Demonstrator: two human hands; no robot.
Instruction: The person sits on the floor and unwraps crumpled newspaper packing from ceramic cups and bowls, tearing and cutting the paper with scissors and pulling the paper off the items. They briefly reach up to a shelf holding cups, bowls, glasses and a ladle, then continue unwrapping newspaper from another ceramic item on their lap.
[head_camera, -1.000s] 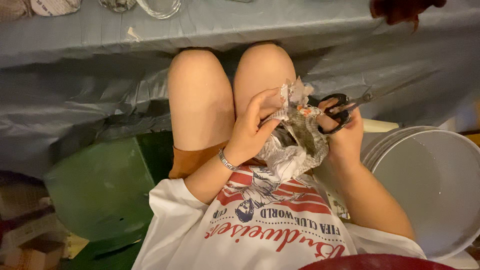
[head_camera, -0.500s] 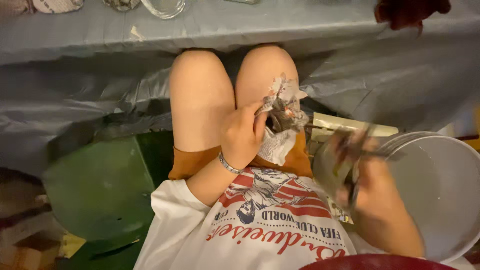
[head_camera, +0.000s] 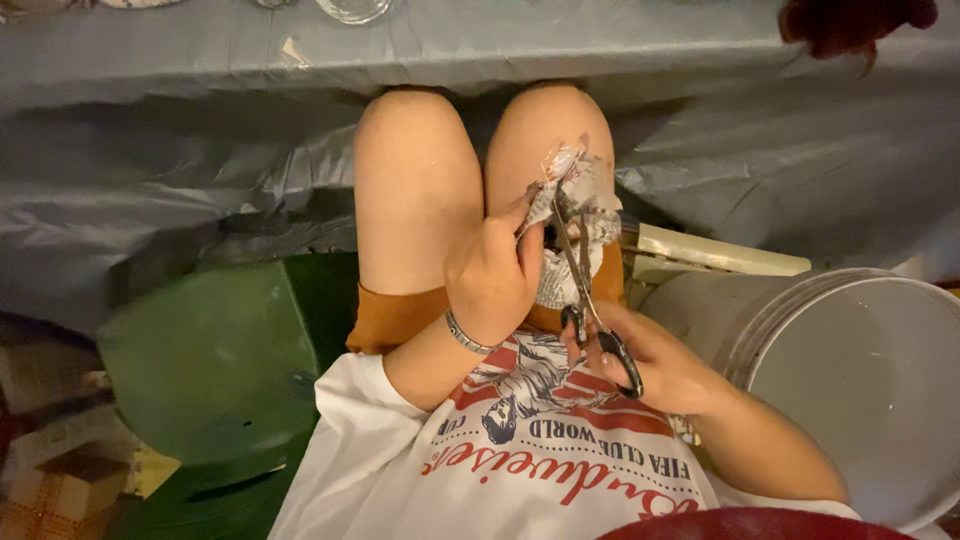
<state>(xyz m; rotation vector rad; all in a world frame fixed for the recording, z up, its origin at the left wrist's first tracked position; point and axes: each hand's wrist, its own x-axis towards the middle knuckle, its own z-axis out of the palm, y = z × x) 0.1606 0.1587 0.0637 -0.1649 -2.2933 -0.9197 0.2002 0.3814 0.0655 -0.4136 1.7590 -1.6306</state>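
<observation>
Left hand (head_camera: 492, 280): fingers curled around a crumpled wad of printed paper (head_camera: 572, 225), clamped shut on it, thumb side toward the camera. Wad sits over the right knee, just above the hem of the orange shorts (head_camera: 392, 318). A thin bracelet (head_camera: 467, 336) sits on the left wrist.

Right hand (head_camera: 648, 362): fingers through the black handles of a pair of scissors (head_camera: 592, 290), closed on them. Blades point up and away from the body into the wad; tips are inside the paper folds. Can't tell how far the blades are apart, they look nearly together.

Pose: both forearms come up from the lap and the hands meet over the right thigh. Left wrist is bent inward; right hand is lower and closer to the torso, palm partly up.

Room: grey plastic sheeting (head_camera: 200, 170) hangs from a table edge straight ahead, close past the knees. White bucket (head_camera: 860, 400) just right of the right forearm, near the elbow. Green bin (head_camera: 200, 370) to the left, apart from the left thigh. Space above the thighs is open.
</observation>
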